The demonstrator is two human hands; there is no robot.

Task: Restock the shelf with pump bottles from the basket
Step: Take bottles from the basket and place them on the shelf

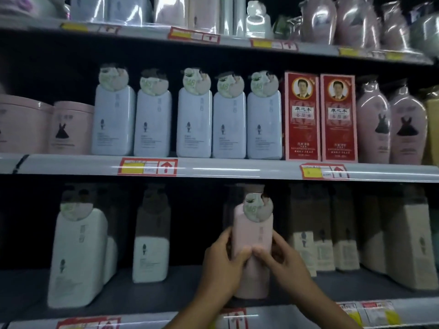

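Note:
A pink pump bottle with a round paper tag over its neck stands upright near the front of the lower shelf. My left hand wraps its left side and my right hand wraps its right side, thumbs meeting on the front. A white pump bottle stands at the left of the same shelf, and another white bottle stands farther back. The basket is out of view.
The middle shelf holds a row of pale lilac pump bottles, two red boxes, pink tubs and pink bottles. Beige boxed bottles fill the lower shelf's right. Bare shelf floor lies between the white bottles and the pink one.

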